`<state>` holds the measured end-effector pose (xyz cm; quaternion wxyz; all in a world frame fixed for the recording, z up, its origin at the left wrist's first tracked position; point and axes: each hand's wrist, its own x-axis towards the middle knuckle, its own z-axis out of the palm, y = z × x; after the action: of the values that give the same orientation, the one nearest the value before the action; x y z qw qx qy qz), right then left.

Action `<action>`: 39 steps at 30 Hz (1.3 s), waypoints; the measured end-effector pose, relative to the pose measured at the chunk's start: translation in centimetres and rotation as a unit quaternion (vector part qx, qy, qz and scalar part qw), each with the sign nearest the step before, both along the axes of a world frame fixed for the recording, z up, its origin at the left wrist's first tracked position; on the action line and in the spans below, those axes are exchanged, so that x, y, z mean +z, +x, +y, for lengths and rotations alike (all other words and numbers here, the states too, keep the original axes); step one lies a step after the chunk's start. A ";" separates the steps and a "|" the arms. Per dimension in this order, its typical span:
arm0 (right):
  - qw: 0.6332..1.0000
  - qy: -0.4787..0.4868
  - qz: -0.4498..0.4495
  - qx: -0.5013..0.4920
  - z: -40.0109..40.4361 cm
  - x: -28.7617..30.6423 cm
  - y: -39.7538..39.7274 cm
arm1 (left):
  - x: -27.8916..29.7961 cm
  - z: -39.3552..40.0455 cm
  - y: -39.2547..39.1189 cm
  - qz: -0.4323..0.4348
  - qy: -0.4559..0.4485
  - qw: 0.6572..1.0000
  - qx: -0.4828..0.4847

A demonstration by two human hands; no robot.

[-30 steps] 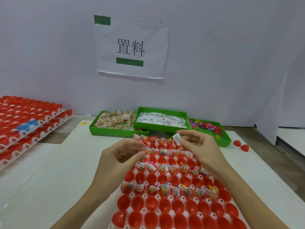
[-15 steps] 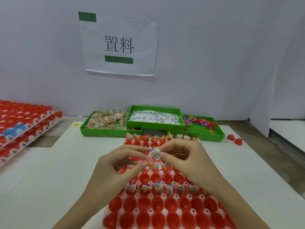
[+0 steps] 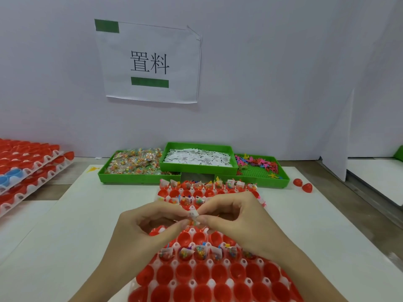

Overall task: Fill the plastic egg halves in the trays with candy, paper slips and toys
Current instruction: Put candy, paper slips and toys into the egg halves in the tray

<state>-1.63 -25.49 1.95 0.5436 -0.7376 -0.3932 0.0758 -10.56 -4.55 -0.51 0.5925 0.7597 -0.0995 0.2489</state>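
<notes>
Both hands, left (image 3: 139, 229) and right (image 3: 242, 221), pinching one paper slip (image 3: 193, 214) (tray (image 3: 209, 263) rows beneath hidden).

Two bare hands, left hand (image 3: 141, 232) and right hand (image 3: 239, 221), with bare forearms running in from the lower edge of the frame. No sleeves, gloves, rings or watch. Short, unpainted nails.

The egg tray (image 3: 209, 277) lies nearest on the table (image 3: 65, 225), both hands over its middle. Behind it stand three bins: candy bin (image 3: 139, 177) left, slip bin (image 3: 198, 170) centre, apparently propped on its neighbours, toy bin (image 3: 261, 179) right. Stacked trays (image 3: 32, 168) lie far left; two loose egg halves (image 3: 303, 185) far right.
</notes>
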 end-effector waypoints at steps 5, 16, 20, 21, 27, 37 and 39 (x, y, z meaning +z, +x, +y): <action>0.999 -0.034 0.006 0.011 -0.1 0.5 0.0 | 0.1 0.0 0.0 0.011 -0.007 1.000 -0.008; 0.926 -0.179 -0.065 -0.325 -6.3 -0.1 17.1 | 0.4 0.7 0.0 0.002 0.018 1.000 0.001; 0.856 -0.335 -0.130 -0.373 -9.4 -2.2 22.7 | 0.1 0.7 0.1 0.005 0.013 1.000 -0.002; 0.842 -0.362 -0.143 -0.373 -9.8 -2.5 23.4 | 0.1 0.8 0.1 0.003 0.014 1.000 -0.002; 0.815 -0.443 -0.196 -0.317 -9.3 -3.6 25.0 | -0.2 1.1 0.3 0.001 0.014 1.000 0.002; 0.823 -0.417 -0.187 -0.337 -9.0 -3.6 25.2 | -0.3 1.2 0.5 0.011 0.028 0.999 0.010; 0.827 -0.409 -0.184 -0.340 -9.1 -3.6 24.9 | -0.2 1.2 0.4 0.014 0.027 0.999 0.011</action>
<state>23.32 -34.55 -1.63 0.1015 -0.9797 -0.1429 -0.0972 -10.11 -3.40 -0.74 0.5702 0.7800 -0.0896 0.2418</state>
